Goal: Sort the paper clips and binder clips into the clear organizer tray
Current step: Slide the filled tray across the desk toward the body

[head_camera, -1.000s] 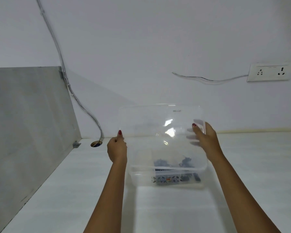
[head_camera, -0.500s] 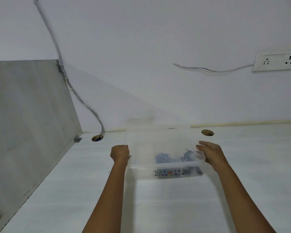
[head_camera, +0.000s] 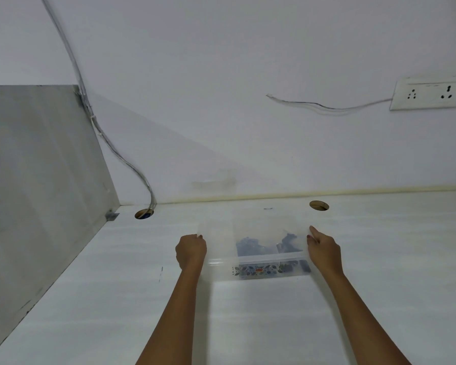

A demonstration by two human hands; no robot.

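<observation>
Now your left hand (head_camera: 191,250) and right hand (head_camera: 324,248) curl round the clear organizer tray's (head_camera: 221,260) left and right edges, apparently steadying it on the desk (head_camera: 248,317).

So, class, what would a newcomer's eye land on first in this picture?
The left hand and right hand holding the sides of a clear box on the white desk, with dark clips heaped inside. Next, the socket plate high on the wall at right, a loose wire trailing from it.
</observation>
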